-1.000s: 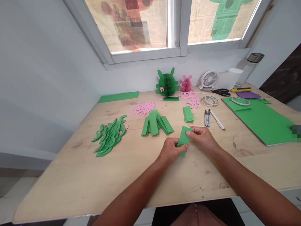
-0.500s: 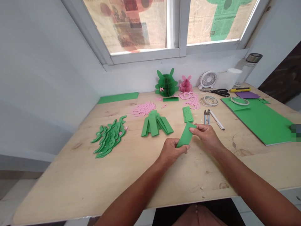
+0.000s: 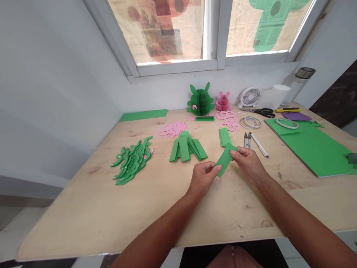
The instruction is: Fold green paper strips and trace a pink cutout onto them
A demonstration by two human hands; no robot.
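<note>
Between my two hands, a narrow green paper piece (image 3: 225, 160) is held slanted above the table. My left hand (image 3: 203, 176) pinches its lower left edge, thumb on top. At its upper right end, my right hand (image 3: 248, 161) grips it between thumb and fingers. Just behind it lies a green folded paper with a drawn outline (image 3: 224, 137). Left of my hands, several green folded strips (image 3: 184, 147) are stacked in a fan. Further left sits a pile of green curved paper cutouts (image 3: 133, 160).
Pink cutouts (image 3: 173, 129) lie behind the strips. A green paper honeycomb figure (image 3: 200, 102) and a pink one (image 3: 223, 102) stand by the wall. To the right are snips (image 3: 247, 140), a white pen (image 3: 259, 145), tape rolls (image 3: 252, 121), scissors (image 3: 263, 112), and a green sheet (image 3: 315, 149).
My left hand's grip has shifted from the strip's lower end to its left edge, leaving the lower corner exposed. The whole view has shifted slightly.
</note>
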